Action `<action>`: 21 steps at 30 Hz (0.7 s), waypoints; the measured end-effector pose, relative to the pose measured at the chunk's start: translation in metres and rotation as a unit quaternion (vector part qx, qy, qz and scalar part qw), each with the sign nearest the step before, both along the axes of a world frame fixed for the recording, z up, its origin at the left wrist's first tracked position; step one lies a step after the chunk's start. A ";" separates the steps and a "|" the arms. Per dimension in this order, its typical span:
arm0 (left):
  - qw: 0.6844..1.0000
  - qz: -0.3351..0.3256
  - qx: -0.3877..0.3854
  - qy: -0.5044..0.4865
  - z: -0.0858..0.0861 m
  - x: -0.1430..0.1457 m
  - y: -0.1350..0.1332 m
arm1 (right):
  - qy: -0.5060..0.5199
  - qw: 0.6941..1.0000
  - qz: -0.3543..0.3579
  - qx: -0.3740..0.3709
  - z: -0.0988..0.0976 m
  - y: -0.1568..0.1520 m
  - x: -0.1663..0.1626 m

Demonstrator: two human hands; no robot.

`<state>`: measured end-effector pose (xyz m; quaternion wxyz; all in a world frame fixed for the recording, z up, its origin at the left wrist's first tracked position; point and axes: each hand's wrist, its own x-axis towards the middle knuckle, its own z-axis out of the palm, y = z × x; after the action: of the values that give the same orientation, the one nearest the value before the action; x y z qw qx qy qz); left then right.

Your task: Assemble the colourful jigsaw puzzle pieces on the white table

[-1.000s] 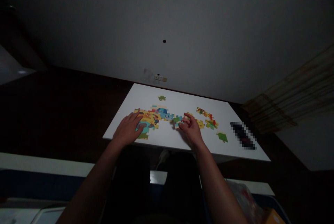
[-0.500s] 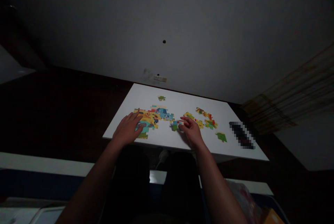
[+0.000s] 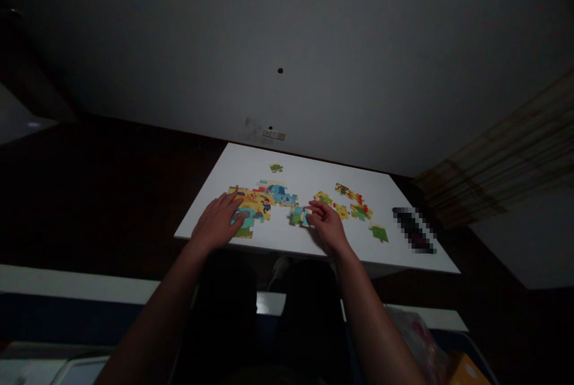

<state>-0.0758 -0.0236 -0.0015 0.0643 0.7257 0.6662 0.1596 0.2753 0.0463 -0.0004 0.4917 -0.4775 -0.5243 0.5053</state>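
Observation:
My left hand (image 3: 218,220) lies spread over the left side of a partly joined jigsaw puzzle (image 3: 255,196) with yellow, blue and green cartoon pictures. A blue-green puzzle piece (image 3: 296,216) is pinched in the fingers of my right hand (image 3: 326,223), just right of the joined part and apart from it. The fingertips cover the right end of that piece. Several loose yellow and green puzzle pieces (image 3: 341,211) lie beyond and to the right of my right hand. One green piece (image 3: 379,233) sits farther right, and another green piece (image 3: 276,167) lies near the table's far edge.
The white table (image 3: 309,176) stands close to a grey wall (image 3: 350,74) with a socket strip (image 3: 274,134). A pixelated dark object (image 3: 413,231) is on the table's right end. Below are my dark-clothed legs (image 3: 309,319), and a plastic bag (image 3: 415,337) is at lower right.
The blue-green piece in my right hand has turned slightly and shows more of its surface. My left hand keeps its place on the puzzle. The whole view has shifted a little.

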 end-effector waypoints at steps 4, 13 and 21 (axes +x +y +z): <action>1.000 -0.006 0.006 0.001 -0.001 0.000 0.000 | -0.003 1.000 -0.024 0.006 0.000 -0.001 0.001; 1.000 0.001 -0.001 0.008 -0.002 -0.001 0.000 | -0.004 1.000 -0.017 0.004 -0.001 -0.004 0.001; 1.000 -0.001 0.004 0.006 -0.002 -0.001 0.000 | -0.037 0.999 -0.006 0.030 -0.010 0.000 0.004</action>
<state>-0.0766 -0.0239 -0.0038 0.0582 0.7274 0.6652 0.1578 0.2790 0.0460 -0.0108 0.4889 -0.4841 -0.5542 0.4684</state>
